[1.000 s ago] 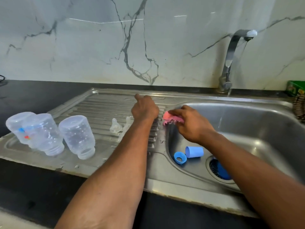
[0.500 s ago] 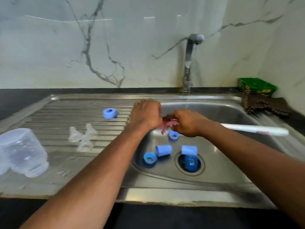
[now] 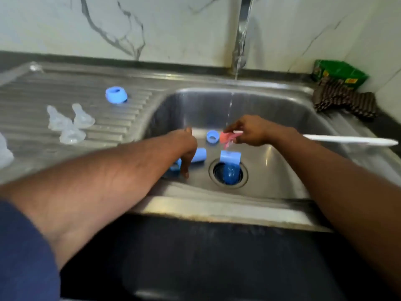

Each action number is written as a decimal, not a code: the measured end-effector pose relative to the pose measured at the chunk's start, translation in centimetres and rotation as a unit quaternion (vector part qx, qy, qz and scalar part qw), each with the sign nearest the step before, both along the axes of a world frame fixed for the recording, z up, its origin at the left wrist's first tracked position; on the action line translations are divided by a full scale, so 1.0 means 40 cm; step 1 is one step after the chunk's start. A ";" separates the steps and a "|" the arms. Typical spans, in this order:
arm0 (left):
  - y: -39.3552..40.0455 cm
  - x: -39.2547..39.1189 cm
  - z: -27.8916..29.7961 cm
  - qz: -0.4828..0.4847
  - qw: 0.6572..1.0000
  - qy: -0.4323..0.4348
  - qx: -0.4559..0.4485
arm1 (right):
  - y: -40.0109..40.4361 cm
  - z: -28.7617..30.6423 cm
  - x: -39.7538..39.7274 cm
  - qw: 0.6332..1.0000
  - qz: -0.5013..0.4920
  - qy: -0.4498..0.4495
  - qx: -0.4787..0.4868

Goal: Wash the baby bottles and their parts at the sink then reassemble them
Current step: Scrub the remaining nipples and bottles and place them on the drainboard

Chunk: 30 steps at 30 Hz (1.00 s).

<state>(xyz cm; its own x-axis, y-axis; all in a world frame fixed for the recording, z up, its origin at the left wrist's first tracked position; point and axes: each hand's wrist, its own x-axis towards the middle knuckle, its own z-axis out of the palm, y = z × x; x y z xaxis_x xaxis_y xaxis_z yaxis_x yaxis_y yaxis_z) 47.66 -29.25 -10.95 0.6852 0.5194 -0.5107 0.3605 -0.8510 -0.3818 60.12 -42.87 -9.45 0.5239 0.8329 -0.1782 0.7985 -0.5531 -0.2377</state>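
Two arms reach into the sink (image 3: 217, 210) from the bottom of my view. My left hand (image 3: 186, 148) is down low in the basin, fingers pointing down at a blue ring (image 3: 175, 165) on the floor of the basin. It is blurry, so I cannot tell if the fingers are pinching the ring or only touching it. A blue cap (image 3: 200, 155) lies on its side just at 3 o'clock of that hand. At 3 o'clock of the cap, another blue cap (image 3: 230, 157) sits at the edge of the drain (image 3: 228, 173), and something round and blue is down in the drain.

My right hand (image 3: 249, 131) is a bit farther back, under the thin stream of water (image 3: 230, 105). It pinches a small pink scrubber (image 3: 226, 139). A second blue ring (image 3: 212, 136) sits just at 9 o'clock of the scrubber. A long white stick (image 3: 349, 140) pokes out at 3 o'clock behind my right arm.

On the ridged drain board at 9 o'clock lie three clear nipples (image 3: 71, 122) close together. Farther back on the board stands a third blue ring (image 3: 116, 95).

At 1 o'clock, by the wall, are a striped cloth (image 3: 345, 101) and a green box (image 3: 339, 73).
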 end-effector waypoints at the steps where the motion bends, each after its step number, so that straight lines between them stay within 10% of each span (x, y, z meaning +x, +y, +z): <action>1: -0.007 -0.009 -0.003 0.010 1.000 0.005 -0.008 | 0.010 -0.005 -0.005 1.000 0.008 0.008 -0.001; 11: 0.028 0.018 -0.055 0.061 0.997 0.001 -0.053 | 0.005 -0.003 0.011 0.999 -0.004 0.019 0.030; 16: 0.044 0.038 0.020 0.106 0.971 -0.196 -0.091 | -0.007 0.015 0.016 0.997 -0.040 0.023 0.057; 18: 0.020 0.083 0.051 0.198 0.888 -0.324 -0.261 | -0.010 0.020 0.023 0.996 -0.064 0.015 0.066; 21: -0.062 0.169 0.069 0.322 0.617 -0.462 -0.549 | -0.024 0.040 0.031 0.987 -0.127 -0.032 0.097; 23: -0.100 0.211 0.059 0.334 0.502 -0.490 -0.630 | -0.044 0.051 0.045 0.972 -0.176 -0.052 0.148; 30: -0.062 0.245 0.055 0.304 0.358 -0.517 -0.716 | -0.068 0.101 0.078 0.936 -0.189 -0.090 0.282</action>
